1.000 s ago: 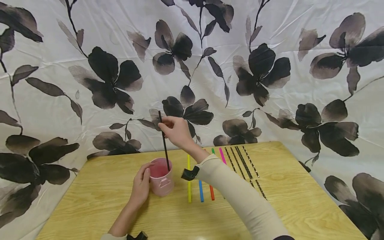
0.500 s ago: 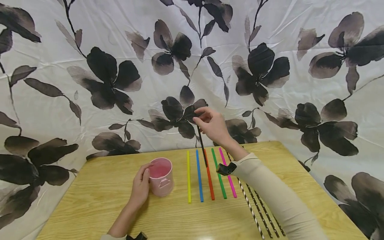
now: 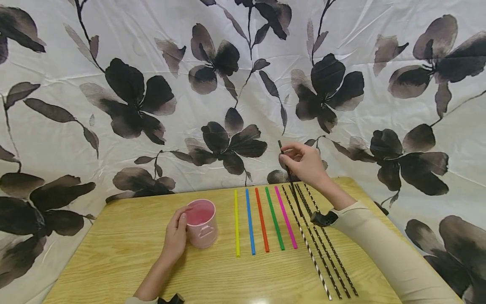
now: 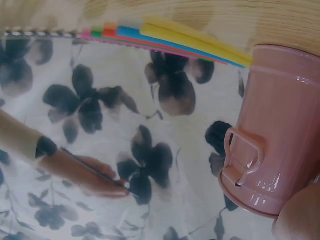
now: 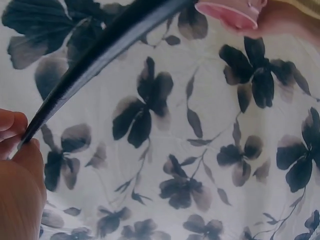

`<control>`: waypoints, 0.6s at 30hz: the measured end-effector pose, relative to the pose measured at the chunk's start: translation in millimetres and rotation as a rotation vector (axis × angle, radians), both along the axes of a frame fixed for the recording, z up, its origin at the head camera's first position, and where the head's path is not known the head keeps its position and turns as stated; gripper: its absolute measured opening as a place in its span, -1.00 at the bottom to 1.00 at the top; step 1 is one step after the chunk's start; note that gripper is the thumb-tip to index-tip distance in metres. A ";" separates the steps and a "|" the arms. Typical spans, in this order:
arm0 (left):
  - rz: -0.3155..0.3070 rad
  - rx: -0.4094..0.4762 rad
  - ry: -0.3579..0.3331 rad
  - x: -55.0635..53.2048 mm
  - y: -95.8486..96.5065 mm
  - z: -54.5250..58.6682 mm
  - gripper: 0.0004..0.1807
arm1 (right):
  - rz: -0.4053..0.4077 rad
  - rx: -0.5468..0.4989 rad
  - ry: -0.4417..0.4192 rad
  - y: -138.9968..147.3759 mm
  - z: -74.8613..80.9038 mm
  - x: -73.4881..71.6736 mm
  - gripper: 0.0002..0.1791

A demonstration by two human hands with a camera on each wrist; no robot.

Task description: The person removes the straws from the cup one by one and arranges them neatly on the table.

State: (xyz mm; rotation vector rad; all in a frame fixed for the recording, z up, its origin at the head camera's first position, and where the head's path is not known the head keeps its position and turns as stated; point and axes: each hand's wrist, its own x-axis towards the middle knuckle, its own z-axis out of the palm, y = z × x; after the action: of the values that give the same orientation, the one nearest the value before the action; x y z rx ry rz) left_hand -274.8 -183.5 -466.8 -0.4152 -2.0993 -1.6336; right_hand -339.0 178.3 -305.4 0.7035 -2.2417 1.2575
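Note:
My left hand (image 3: 174, 238) grips the side of a pink cup (image 3: 203, 237) with a small handle, which stands upright on the table. The inside that shows is pink. My right hand (image 3: 308, 165) pinches a plain black straw (image 3: 290, 179) near its upper end and holds it slanting, above the patterned straws on the right. In the right wrist view the black straw (image 5: 107, 57) crosses the upper left, thumb and fingers meeting at its end. The left wrist view shows the cup (image 4: 285, 110) close up, with only part of a finger at the lower right.
A row of yellow (image 3: 237, 223), blue (image 3: 250, 223), red (image 3: 262, 221), green (image 3: 274, 219) and pink straws (image 3: 286, 217) lies right of the cup. Beside it lie several black patterned straws (image 3: 315, 257). A flowered cloth (image 3: 265, 101) hangs behind the wooden table (image 3: 125, 236).
My right hand has lifted the black straw out of the pink cup and carried it right, past the coloured straws. The left hand stays on the cup.

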 end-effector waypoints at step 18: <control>-0.049 0.024 0.022 -2.1 -0.5 -2.1 -0.67 | -0.073 0.145 -0.123 80.0 -41.2 25.2 -0.78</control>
State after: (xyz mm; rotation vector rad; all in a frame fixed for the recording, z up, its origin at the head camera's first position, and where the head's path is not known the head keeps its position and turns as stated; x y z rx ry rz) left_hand -276.9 -184.0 -468.9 -0.4783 -2.0664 -1.6725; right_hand -313.7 258.3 -346.6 0.6045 -2.4548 1.1404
